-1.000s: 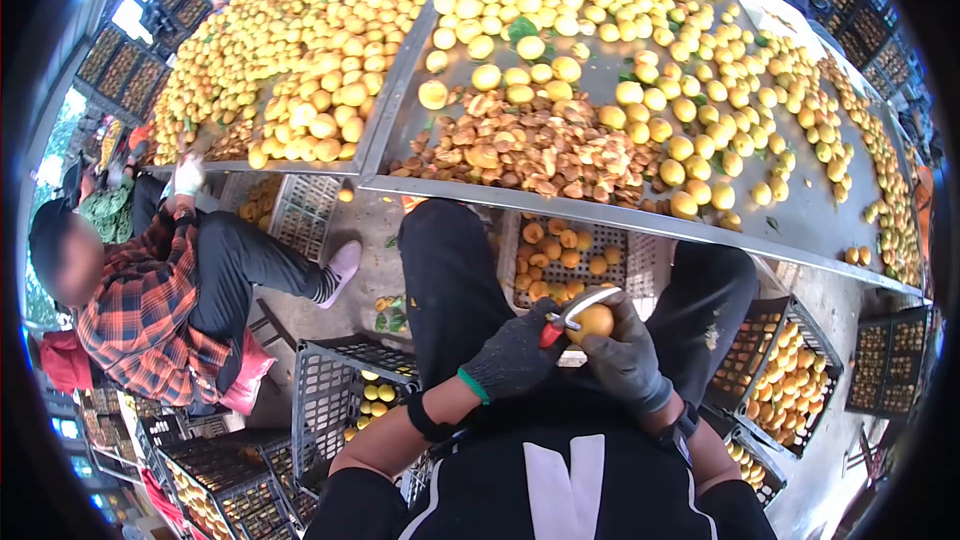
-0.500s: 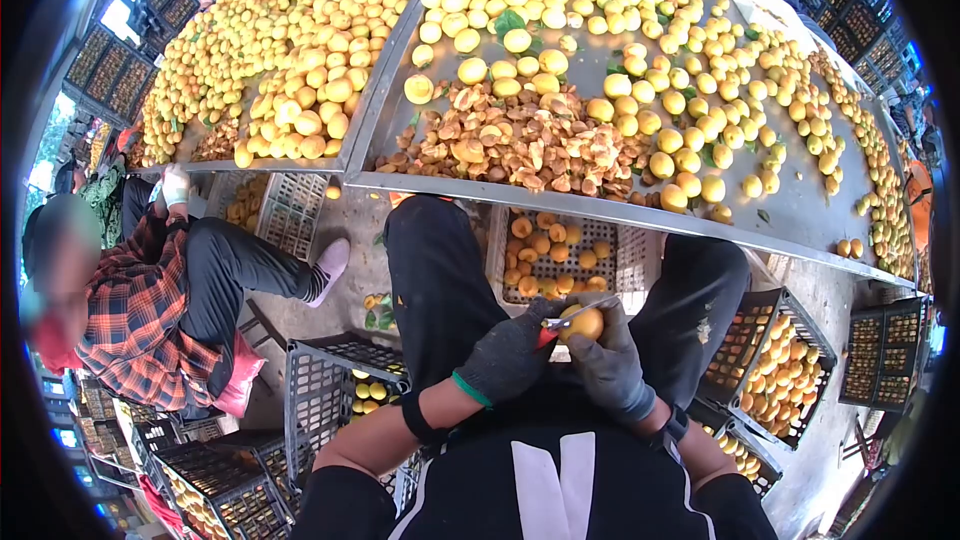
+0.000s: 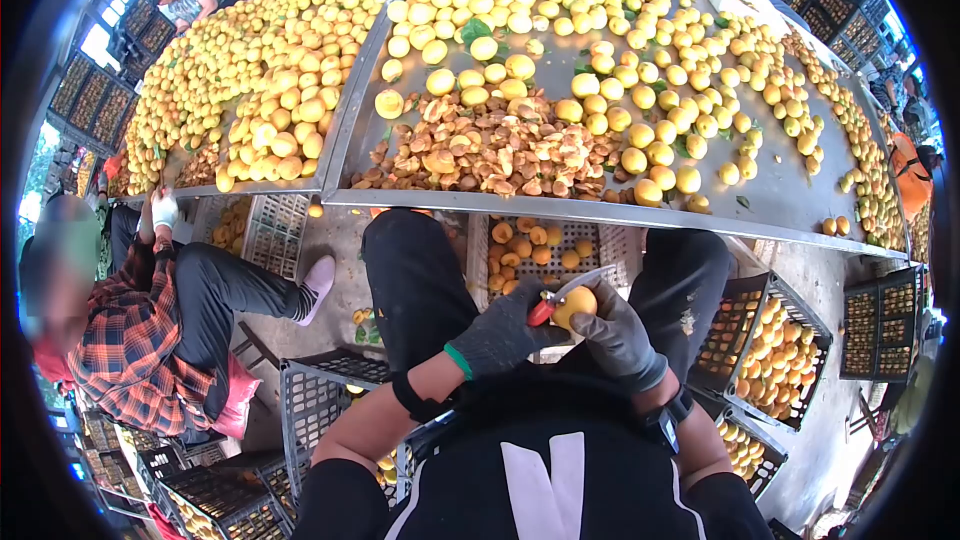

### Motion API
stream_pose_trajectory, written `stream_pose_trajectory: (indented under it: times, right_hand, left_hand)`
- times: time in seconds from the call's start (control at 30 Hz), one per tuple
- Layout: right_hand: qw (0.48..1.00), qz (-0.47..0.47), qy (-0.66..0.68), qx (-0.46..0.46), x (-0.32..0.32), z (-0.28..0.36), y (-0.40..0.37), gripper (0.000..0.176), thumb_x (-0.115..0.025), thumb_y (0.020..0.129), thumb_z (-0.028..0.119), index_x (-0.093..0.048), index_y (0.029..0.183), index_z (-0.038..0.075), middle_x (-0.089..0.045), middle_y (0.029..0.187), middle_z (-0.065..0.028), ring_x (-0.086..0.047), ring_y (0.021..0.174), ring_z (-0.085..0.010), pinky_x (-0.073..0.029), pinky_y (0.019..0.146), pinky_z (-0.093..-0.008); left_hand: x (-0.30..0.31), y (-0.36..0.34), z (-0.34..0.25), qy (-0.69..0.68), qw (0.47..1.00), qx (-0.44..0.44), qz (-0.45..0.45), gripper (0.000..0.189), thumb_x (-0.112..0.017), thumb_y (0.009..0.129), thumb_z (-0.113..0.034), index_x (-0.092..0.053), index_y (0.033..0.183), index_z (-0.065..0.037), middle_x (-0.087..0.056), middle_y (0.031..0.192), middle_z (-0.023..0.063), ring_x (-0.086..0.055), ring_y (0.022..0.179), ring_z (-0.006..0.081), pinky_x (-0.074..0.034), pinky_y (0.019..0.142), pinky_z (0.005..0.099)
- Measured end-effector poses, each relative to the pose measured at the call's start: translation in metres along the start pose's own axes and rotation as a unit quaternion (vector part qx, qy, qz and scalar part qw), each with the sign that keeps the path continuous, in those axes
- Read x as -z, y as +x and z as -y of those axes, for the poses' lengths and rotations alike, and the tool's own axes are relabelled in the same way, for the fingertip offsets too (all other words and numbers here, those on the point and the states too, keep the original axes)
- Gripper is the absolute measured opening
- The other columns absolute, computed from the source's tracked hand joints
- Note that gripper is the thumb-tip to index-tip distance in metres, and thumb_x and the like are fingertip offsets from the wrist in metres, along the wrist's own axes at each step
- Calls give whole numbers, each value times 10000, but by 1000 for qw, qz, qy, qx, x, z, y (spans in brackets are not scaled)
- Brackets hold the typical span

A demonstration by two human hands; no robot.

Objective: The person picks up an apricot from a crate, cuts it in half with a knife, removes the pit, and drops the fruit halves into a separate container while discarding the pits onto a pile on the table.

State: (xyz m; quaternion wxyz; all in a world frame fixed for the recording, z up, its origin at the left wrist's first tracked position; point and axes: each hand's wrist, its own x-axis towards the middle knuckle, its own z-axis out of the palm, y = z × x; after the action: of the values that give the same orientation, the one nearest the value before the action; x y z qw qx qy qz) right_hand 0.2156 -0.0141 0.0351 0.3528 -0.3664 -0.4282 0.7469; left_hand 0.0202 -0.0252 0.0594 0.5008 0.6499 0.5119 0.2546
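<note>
Over my lap, my left hand (image 3: 497, 333), in a dark knitted glove with a green cuff, is closed around the red handle of a small knife (image 3: 541, 312). The blade points up and right, across the top edge of a yellow-orange apricot (image 3: 574, 310). My right hand (image 3: 620, 342), in a grey glove, grips that apricot from its right side, fingers wrapped round it. Beyond my hands, between my knees, a light plastic crate (image 3: 622, 245) holds loose apricots. On the metal table (image 3: 450, 202) in front of me lies a heap of brownish fruit pieces (image 3: 490, 145).
Many whole apricots (image 3: 520, 0) spread over the table. Black crates of apricots (image 3: 775, 365) stand at my right, and another black crate (image 3: 315, 410) is at my left. A person in a plaid shirt (image 3: 140, 350) sits to the left, a gloved hand at the table edge.
The knife blade has swung from lying across the apricot's front to its upper edge, pointing up and right. Both hands have risen slightly in view, and the scene has shifted left as the head turned.
</note>
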Motion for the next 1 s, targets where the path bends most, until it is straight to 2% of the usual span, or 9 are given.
stream_pose_trajectory:
  times: [0.07, 0.1, 0.17, 0.2, 0.3, 0.37, 0.57, 0.73, 1.0]
  right_hand:
    - [999, -21, 2, 43, -1, 10, 0, 548, -704, 830, 187, -433, 1280, 30, -546, 1162, -74, -535, 1082, -183, -433, 963, -322]
    - [999, -25, 1, 44, 2, 9, -1, 548, -704, 830, 187, -433, 1280, 30, -546, 1162, -74, -535, 1082, -183, -433, 963, -322]
    - [968, -25, 241, 63, 7, 5, -2, 501, -706, 816, 121, -459, 1247, 64, -545, 1175, -79, -542, 1099, -212, -440, 964, -360]
    - [958, -18, 279, 63, 9, 7, -3, 485, -706, 800, 68, -470, 1223, 82, -551, 1182, -88, -554, 1092, -234, -447, 956, -380]
    - [958, -14, 281, 58, 4, 24, -8, 509, -727, 775, 53, -468, 1212, 83, -553, 1171, -92, -560, 1059, -210, -457, 939, -360]
    - [971, -10, 226, 78, 7, 25, -8, 549, -765, 728, 65, -479, 1196, 86, -551, 1178, -101, -556, 1076, -219, -457, 933, -359]
    - [981, -5, 112, 155, -7, 40, -13, 602, -809, 655, 31, -487, 1159, 93, -544, 1138, -102, -555, 1040, -193, -461, 896, -322]
    - [975, 43, 25, 218, -4, 40, -14, 618, -779, 655, -50, -471, 1169, 96, -526, 1124, -90, -549, 1020, -173, -474, 865, -295]
    - [978, 52, 46, 199, -16, 43, -20, 596, -751, 670, -78, -467, 1165, 95, -526, 1095, -82, -542, 1006, -177, -469, 847, -279]
  left_hand:
    - [9, 2, 0, -51, 998, -16, -30, 531, -715, 794, -184, -434, 1227, -60, -606, 935, 148, -623, 880, 279, -499, 791, 400]
    - [19, 0, -3, -194, 980, 17, -42, 525, -702, 803, -158, -435, 1247, -75, -588, 896, 107, -605, 798, 225, -503, 736, 358]
    - [36, -4, -11, -462, 881, 85, -61, 525, -677, 820, -107, -437, 1287, -107, -553, 819, 26, -568, 634, 116, -509, 625, 272]
    - [37, -5, -15, -463, 881, 84, -56, 525, -677, 820, -107, -437, 1287, -107, -553, 819, 26, -568, 634, 116, -509, 625, 272]
    - [32, -14, -16, -274, 951, -11, -142, 450, -661, 821, -71, -488, 1236, -83, -553, 807, 17, -559, 586, 84, -495, 570, 238]
    - [26, -19, -9, -119, 992, 4, -49, 464, -712, 807, -147, -508, 1212, -48, -648, 845, 93, -647, 734, 228, -513, 699, 329]
    - [4, -31, -27, 11, 980, -172, -100, 472, -760, 760, -258, -579, 1143, -51, -645, 990, 166, -648, 824, 335, -521, 728, 358]
    - [5, -36, -29, 114, 975, -182, -63, 481, -754, 758, -299, -587, 1140, -59, -640, 996, 160, -641, 844, 336, -518, 702, 390]
    - [-5, -36, -21, 207, 964, -128, -106, 386, -746, 763, -278, -633, 1030, -23, -644, 768, 156, -631, 673, 338, -488, 577, 398]
